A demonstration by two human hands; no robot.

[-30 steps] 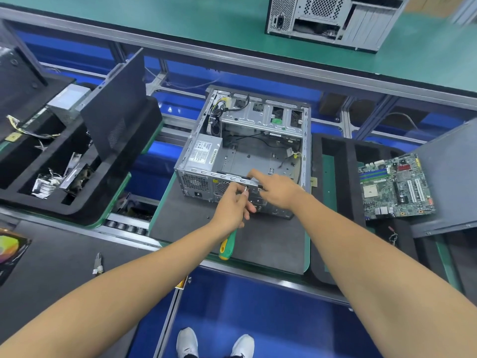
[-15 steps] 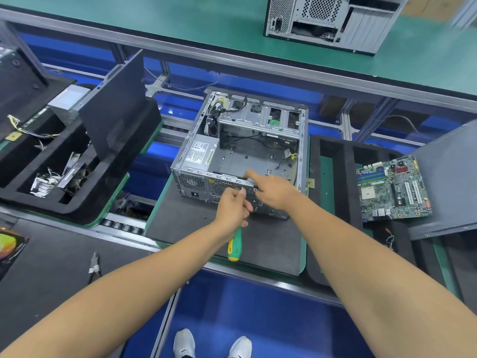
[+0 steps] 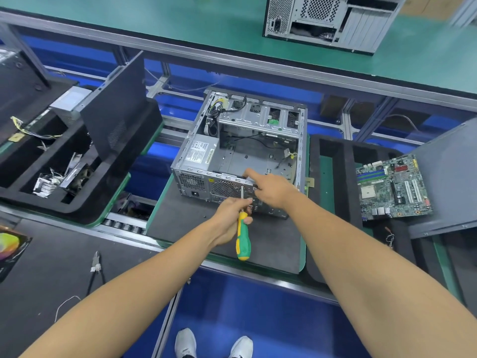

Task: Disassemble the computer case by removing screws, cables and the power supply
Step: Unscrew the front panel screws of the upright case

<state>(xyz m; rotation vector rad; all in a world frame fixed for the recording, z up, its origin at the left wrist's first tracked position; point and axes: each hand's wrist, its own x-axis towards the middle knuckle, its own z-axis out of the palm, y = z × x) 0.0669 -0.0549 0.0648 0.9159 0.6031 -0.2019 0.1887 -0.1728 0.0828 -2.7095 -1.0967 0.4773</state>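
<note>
Green bench (image 3: pixel 154 24), blue floor (image 3: pixel 258 319), alu. frame (image 3: pixel 346 125)

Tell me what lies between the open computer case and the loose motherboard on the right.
In the head view, a black foam tray with empty slots lies between the computer case and the motherboard.

Bare mat (image 3: pixel 180 223) left of case (image 3: pixel 240 151)
</note>
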